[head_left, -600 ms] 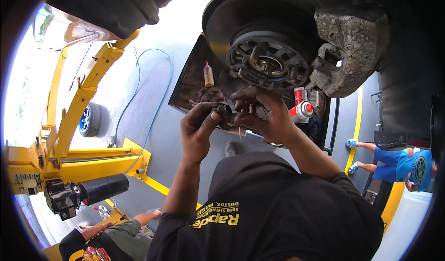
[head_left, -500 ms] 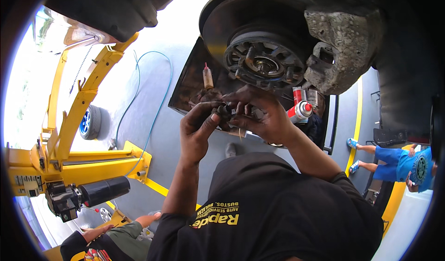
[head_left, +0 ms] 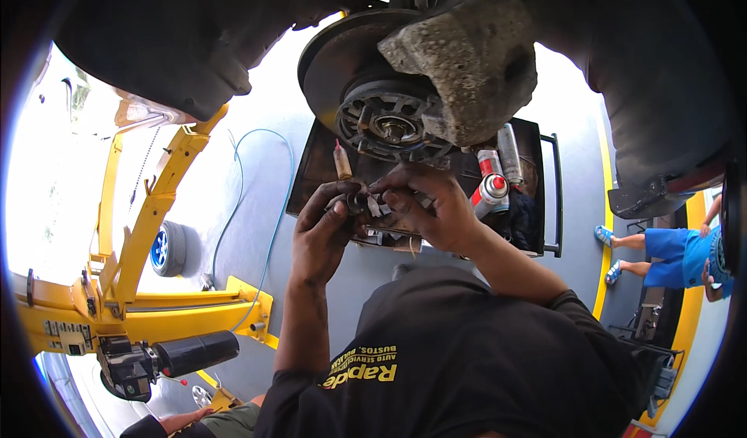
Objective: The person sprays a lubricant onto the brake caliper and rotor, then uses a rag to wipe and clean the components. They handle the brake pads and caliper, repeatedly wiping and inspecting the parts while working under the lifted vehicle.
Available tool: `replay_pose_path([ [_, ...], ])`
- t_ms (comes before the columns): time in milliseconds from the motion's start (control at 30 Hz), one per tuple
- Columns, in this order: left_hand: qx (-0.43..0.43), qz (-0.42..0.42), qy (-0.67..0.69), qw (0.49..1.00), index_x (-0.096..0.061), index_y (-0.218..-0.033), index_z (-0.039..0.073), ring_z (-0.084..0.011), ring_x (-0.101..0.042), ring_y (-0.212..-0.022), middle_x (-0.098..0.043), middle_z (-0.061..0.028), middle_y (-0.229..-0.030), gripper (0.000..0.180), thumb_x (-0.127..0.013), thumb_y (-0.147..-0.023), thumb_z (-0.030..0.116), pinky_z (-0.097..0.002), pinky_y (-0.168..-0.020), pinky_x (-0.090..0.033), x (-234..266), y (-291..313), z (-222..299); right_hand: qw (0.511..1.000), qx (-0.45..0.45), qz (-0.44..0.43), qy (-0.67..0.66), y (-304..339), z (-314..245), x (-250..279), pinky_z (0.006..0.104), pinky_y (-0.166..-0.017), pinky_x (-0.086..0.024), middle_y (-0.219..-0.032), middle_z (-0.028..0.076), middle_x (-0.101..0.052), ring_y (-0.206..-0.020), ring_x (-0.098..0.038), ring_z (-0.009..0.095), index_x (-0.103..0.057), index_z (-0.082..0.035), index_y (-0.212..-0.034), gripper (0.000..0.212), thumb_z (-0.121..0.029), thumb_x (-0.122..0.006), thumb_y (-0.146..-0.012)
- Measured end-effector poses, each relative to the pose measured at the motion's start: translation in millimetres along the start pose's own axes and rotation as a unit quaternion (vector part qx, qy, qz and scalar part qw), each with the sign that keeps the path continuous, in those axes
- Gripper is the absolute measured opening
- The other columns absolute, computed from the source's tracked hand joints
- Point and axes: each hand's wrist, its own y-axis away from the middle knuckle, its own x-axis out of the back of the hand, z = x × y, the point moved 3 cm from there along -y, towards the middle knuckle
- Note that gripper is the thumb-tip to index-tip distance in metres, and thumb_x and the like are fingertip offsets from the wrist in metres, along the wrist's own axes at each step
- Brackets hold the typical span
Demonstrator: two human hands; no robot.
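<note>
Small dark part (head_left: 356,203) between hands, pinched by thumb and fingers of left hand (head_left: 320,224), nearer one. Right hand (head_left: 437,207) curled just right of it, by pale scrap (head_left: 376,207); grip unclear. Part's long axis: cannot tell. Brake disc (head_left: 328,61) beyond both hands.

The caliper (head_left: 467,64) is rough, pitted metal, the brake disc (head_left: 331,68) smoother; at left, the yellow lift (head_left: 187,325) is painted metal; the near shirt (head_left: 482,345) is matt cloth.
</note>
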Motion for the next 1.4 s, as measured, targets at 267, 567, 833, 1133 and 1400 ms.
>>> replay_pose_path([
  [267, -0.035, -0.031, -0.258, 0.965, -0.065, -0.132, -0.003, -0.0141, -0.067, -0.107, -0.073, -0.0082, -0.117, 0.04, -0.076, -0.093, 0.0, -0.0296, -0.095, -0.053, -22.6, -19.7, 0.0, 0.998, -0.058, 0.012, 0.005, 14.4, 14.4, 23.9, 0.0335, -0.083, -0.056, -0.099, 0.007, -0.074, -0.093, -0.071, 0.016, -0.07, -0.004, -0.117, 0.033, -0.01, -0.084, -0.088],
  [567, -0.047, -0.074, -0.402, 0.912, -0.071, -0.118, -0.002, -0.0129, -0.066, -0.098, -0.07, -0.0046, -0.105, 0.027, -0.078, -0.092, 0.001, -0.0285, -0.091, -0.053, -39.2, -29.4, -14.7, 0.965, -0.243, 0.017, -0.1, 51.7, 31.2, 43.4, 0.0319, -0.089, -0.056, -0.099, 0.005, -0.076, -0.094, -0.071, 0.012, -0.07, -0.004, -0.113, 0.028, -0.012, -0.084, -0.089],
  [833, 0.032, -0.127, -0.336, 0.933, -0.066, -0.126, -0.001, -0.0191, -0.071, -0.104, -0.071, -0.0069, -0.106, 0.044, -0.084, -0.085, -0.001, -0.0339, -0.093, -0.057, -53.2, -20.0, -12.1, 0.979, -0.178, 0.032, -0.094, 57.4, 20.7, 39.4, 0.0343, -0.084, -0.057, -0.099, 0.007, -0.077, -0.091, -0.074, 0.02, -0.075, -0.006, -0.104, 0.018, -0.011, -0.083, -0.089],
  [1133, -0.2, -0.155, -0.364, 0.896, -0.067, -0.121, -0.003, -0.0207, -0.072, -0.098, -0.072, -0.0096, -0.108, 0.051, -0.09, -0.076, 0.004, -0.0279, -0.081, -0.058, -56.9, -19.0, 139.7, 0.998, 0.044, 0.022, -0.041, 16.4, -65.9, 59.1, 0.033, -0.077, -0.06, -0.101, 0.013, -0.077, -0.084, -0.076, 0.021, -0.077, 0.001, -0.107, 0.014, -0.007, -0.074, -0.095],
  [1400, -0.322, -0.154, -0.323, 0.877, -0.063, -0.135, -0.004, -0.0199, -0.071, -0.108, -0.073, -0.0155, -0.126, 0.049, -0.079, -0.089, -0.002, -0.0318, -0.093, -0.058, -95.2, -75.2, 205.6, 0.987, 0.117, 0.089, -0.068, -23.0, -130.3, 124.5, 0.027, -0.072, -0.058, -0.1, 0.018, -0.076, -0.083, -0.074, 0.016, -0.064, 0.008, -0.131, 0.032, -0.014, -0.057, -0.109],
])
